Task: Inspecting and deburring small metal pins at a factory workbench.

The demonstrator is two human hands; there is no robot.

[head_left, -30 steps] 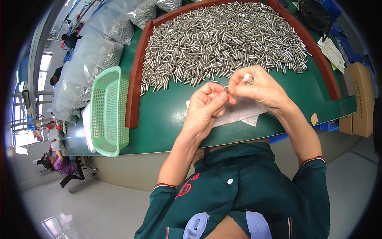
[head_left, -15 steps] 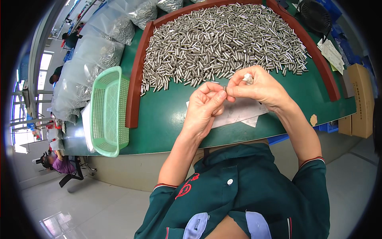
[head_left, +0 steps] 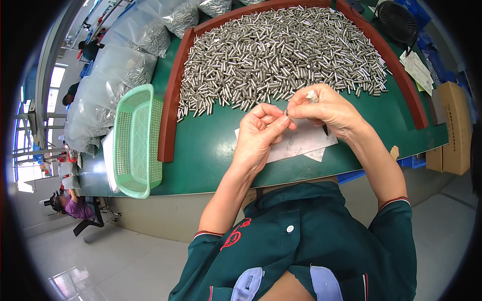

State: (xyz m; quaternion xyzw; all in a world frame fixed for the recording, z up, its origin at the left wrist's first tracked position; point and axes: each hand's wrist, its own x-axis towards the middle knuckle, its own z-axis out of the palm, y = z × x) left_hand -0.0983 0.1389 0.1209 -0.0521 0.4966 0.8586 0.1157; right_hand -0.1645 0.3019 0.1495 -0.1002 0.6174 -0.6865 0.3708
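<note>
A small metal pin [head_left: 286, 112] is pinched between the fingertips of the left hand [head_left: 258, 135] and the right hand [head_left: 326, 108], which are brought together above a green work table [head_left: 211, 150]. The left hand's fingers are curled inward, thumb and forefinger closed on one end of the pin; the other end is met by the right hand's thumb and forefinger. A small white scrap [head_left: 312, 95] is also tucked against the right hand's upper fingers; what it is cannot be told.

Beneath the hands, sheets of white paper [head_left: 301, 143] are laid flat on the table. Just beyond them, a large heap of silvery metal pins [head_left: 281, 55] is spread across the table top, bounded on its left and right sides by a reddish-brown raised border [head_left: 170, 105]. A light green plastic basket [head_left: 136, 140] is set at the table's left edge, outside the border. Clear plastic bags [head_left: 125, 75] filled with more pins are stacked beyond the basket, along the table's far left. A black fan [head_left: 399, 22] is seen at the upper right, and a brown cardboard box [head_left: 454, 128] stands at the table's right end. A dark green shirt [head_left: 311, 241] with short sleeves is worn by the person.
</note>
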